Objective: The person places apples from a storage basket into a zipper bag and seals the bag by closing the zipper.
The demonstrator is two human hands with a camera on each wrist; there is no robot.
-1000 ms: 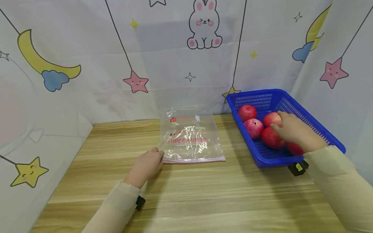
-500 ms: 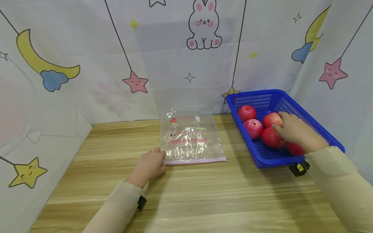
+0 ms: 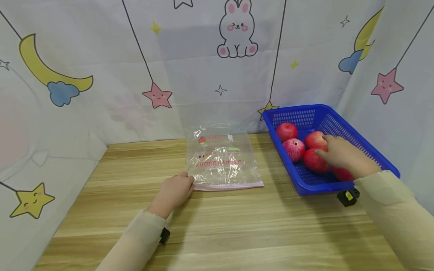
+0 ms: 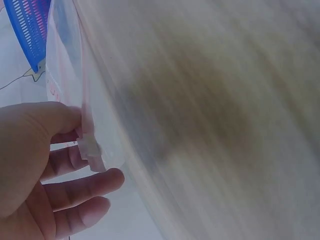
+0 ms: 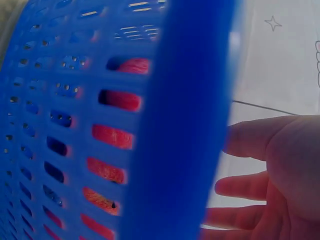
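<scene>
A clear zip bag [image 3: 220, 158] with red printing and a pink zip edge lies flat on the wooden table. My left hand [image 3: 175, 190] pinches its near left corner; in the left wrist view the thumb and index finger hold the zip end with its slider [image 4: 90, 148]. Over the blue basket [image 3: 300, 180] at the right, my right hand [image 3: 344, 152] reaches in above several red apples [image 3: 315, 160]. Its fingers [image 5: 243, 185] look spread and relaxed in the right wrist view, with nothing between them. The basket's rim hides the fingertips there.
A white curtain [image 3: 190, 67] printed with stars, moons and a rabbit hangs behind the wooden table [image 3: 217, 226] and along its left side. The basket's raised rim stands around the apples.
My left hand has shifted slightly right at the bag's corner, and the zip edge bends a little there. The right hand has moved only slightly above the apples.
</scene>
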